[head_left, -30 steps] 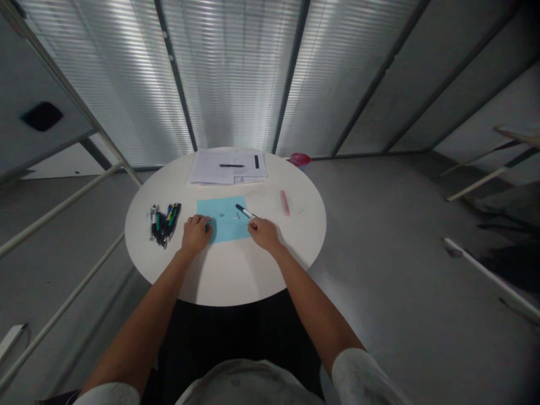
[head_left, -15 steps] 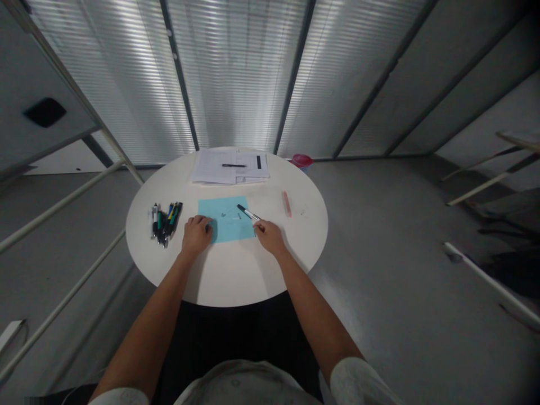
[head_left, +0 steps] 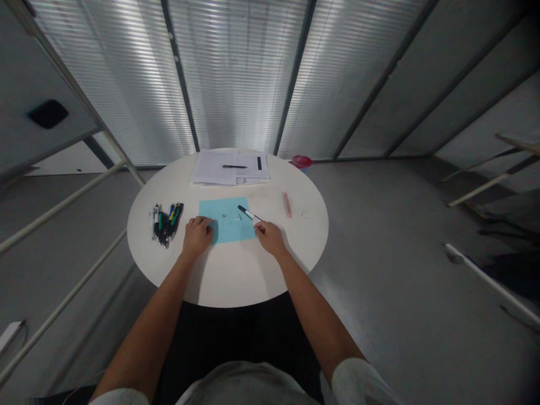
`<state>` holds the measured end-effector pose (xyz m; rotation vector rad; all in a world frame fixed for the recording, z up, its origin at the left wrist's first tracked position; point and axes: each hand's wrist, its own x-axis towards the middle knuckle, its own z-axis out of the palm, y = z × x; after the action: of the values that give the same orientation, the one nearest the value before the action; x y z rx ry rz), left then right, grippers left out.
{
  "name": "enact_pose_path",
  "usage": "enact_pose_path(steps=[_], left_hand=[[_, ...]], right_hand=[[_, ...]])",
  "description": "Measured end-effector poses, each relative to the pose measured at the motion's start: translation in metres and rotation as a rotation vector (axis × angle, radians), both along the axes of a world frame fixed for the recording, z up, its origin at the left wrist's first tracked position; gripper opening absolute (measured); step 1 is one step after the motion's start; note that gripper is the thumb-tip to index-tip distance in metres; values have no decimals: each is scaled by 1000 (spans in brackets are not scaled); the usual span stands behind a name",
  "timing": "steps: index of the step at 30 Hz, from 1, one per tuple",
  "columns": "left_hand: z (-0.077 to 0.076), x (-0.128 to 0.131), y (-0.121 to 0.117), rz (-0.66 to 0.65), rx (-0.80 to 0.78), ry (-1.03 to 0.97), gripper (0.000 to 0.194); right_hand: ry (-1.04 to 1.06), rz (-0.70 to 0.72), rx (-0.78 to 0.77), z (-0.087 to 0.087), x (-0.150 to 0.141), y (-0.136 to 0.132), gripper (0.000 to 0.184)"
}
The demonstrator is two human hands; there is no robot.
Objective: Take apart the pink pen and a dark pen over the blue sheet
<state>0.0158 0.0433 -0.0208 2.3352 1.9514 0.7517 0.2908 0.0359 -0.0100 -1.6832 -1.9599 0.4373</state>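
My left hand (head_left: 197, 236) lies curled on the left edge of a light blue paper sheet (head_left: 228, 222), pressing on it. My right hand (head_left: 270, 238) sits at the sheet's lower right corner, its fingertips at the end of a black-capped marker pen (head_left: 248, 214) that slants across the sheet. The pen appears to be held in those fingers. Several tiny marks or scraps lie on the blue sheet, too small to identify. A bunch of several pens (head_left: 165, 224) lies just left of my left hand.
The round white table (head_left: 236, 281) holds a stack of papers (head_left: 219, 167) with a black pen (head_left: 234, 166) on top, and a pink strip (head_left: 287, 205). A red cup (head_left: 302, 162) stands at the far rim. Pale rails run along the left.
My right hand has shifted slightly right along the sheet's lower edge, and the marker pen has moved with it. My left hand stays in place.
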Motion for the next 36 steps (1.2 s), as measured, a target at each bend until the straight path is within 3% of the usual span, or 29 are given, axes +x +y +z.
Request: enact_pose_path(steps=[7, 13, 20, 27, 36], left_hand=[[1, 0, -1, 4, 19, 6, 34], [1, 1, -1, 6, 27, -3, 34], [0, 1, -1, 26, 33, 8, 34], [2, 1, -1, 14, 17, 0, 34], [2, 1, -2, 18, 35, 8, 33]], right_hand=[[86, -20, 87, 4, -2, 3, 22], [-52, -85, 187, 16, -11, 22, 25], [-142, -216, 163, 3, -20, 24, 26], [-253, -189, 162, 3, -19, 21, 22], [-13, -227, 211, -6, -11, 31, 22]])
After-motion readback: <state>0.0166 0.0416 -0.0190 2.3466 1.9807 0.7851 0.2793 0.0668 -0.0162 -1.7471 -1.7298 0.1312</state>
